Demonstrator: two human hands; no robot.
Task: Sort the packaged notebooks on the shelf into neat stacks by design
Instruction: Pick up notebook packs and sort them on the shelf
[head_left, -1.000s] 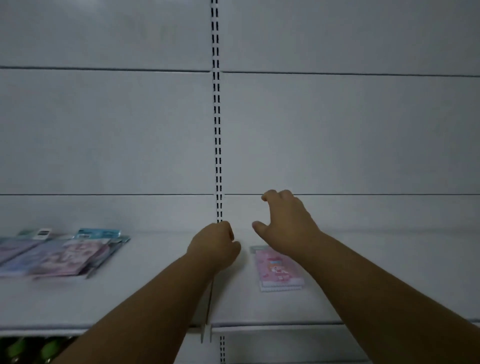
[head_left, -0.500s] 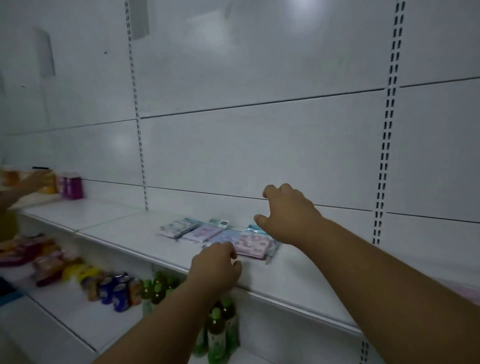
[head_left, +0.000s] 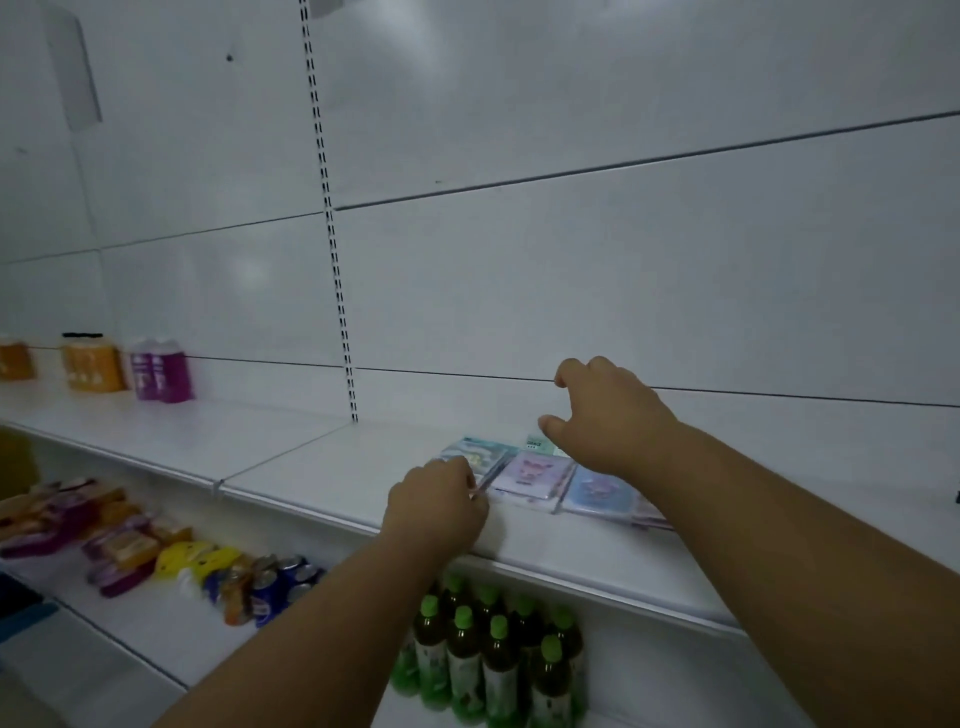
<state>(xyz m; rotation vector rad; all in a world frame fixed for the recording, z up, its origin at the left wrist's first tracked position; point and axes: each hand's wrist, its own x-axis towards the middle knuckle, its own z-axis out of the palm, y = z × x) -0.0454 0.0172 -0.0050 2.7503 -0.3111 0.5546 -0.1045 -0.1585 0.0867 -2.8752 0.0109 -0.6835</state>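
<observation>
Swung left since a second ago, now facing the loose row of plastic-wrapped pastel notebooks (head_left: 535, 475) on the white metal shelf (head_left: 311, 462). Left hand (head_left: 436, 506) curled at the nearest packet's corner, grip unclear; right hand (head_left: 610, 415) hovering above, fingers loosely bent, holding nothing, likely ready to gather.

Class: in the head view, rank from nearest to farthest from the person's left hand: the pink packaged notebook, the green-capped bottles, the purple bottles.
From the left hand:
1. Pink packaged notebook, just to its right on the shelf.
2. Green-capped bottles, on the lower shelf below.
3. Purple bottles, far left at the back.
</observation>
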